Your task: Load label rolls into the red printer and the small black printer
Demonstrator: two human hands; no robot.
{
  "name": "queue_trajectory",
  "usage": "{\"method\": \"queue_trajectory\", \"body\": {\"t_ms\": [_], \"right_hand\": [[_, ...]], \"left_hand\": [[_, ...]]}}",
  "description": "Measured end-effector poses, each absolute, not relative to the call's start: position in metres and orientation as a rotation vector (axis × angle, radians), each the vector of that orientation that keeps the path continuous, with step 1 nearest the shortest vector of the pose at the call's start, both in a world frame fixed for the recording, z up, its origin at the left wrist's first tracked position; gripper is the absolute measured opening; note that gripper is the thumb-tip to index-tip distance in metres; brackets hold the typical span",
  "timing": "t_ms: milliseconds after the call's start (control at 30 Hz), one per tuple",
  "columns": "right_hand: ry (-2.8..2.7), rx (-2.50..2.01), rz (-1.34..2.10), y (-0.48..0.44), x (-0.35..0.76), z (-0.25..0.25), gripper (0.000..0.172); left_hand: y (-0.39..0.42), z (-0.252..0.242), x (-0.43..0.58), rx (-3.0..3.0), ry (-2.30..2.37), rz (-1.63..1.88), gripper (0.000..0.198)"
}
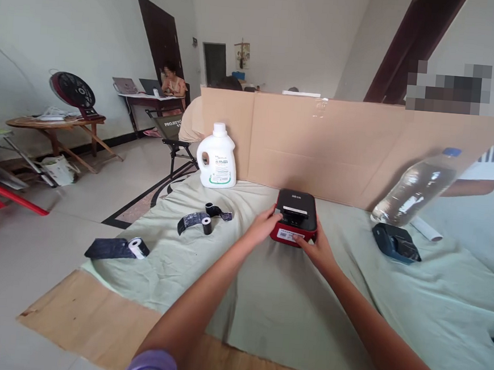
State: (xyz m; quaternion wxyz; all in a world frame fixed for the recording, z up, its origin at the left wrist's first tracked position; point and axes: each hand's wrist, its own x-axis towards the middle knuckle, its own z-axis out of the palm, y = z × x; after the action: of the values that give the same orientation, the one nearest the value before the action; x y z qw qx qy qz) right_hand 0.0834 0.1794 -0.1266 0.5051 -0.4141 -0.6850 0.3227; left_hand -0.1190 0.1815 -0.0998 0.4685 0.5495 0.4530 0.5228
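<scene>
Left hand and right hand clamp opposite sides of a boxy black-and-red plastic device between them; white handled plastic jug beyond left hand, blue-capped clear plastic bottle beyond right.

I hold both arms out over the near edge of the worktop, converging; left hand and right hand grip opposite each other, right thumb angled inward.

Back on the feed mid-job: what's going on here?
Someone's left hand and right hand hold either side of a red-and-black device. Small rolls with dark strips lie left on the green cloth, a white jug stands beyond them, and a dark-blue device sits to the right.
</scene>
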Motion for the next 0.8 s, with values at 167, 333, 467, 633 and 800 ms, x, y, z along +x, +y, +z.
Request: {"method": "queue_trajectory", "body": {"t_ms": [167, 333, 467, 633, 800], "right_hand": [[-1.713, -0.795, 0.823, 0.235, -0.012, -0.099, 0.099], [-1.685, -0.641, 0.972, 0.281, -0.107, -0.113, 0.105], [-1.682, -0.638, 1.034, 0.291, -0.148, -0.135, 0.105], [-1.767, -0.637, 1.103, 0.293, -0.164, -0.150, 0.098], [-1.708, -0.761, 1.215, 0.294, -0.149, -0.153, 0.095]], "left_hand": [[0.212, -0.066, -0.208, 1.227, 1.194, 1.384, 0.045], [0.242, -0.065, -0.290, 1.018, 1.398, 1.398, 0.037], [0.251, -0.087, -0.327, 0.966, 1.493, 1.344, 0.035], [0.251, -0.107, -0.342, 1.012, 1.629, 1.279, 0.040], [0.248, -0.099, -0.340, 1.157, 1.881, 1.161, 0.045]]}}
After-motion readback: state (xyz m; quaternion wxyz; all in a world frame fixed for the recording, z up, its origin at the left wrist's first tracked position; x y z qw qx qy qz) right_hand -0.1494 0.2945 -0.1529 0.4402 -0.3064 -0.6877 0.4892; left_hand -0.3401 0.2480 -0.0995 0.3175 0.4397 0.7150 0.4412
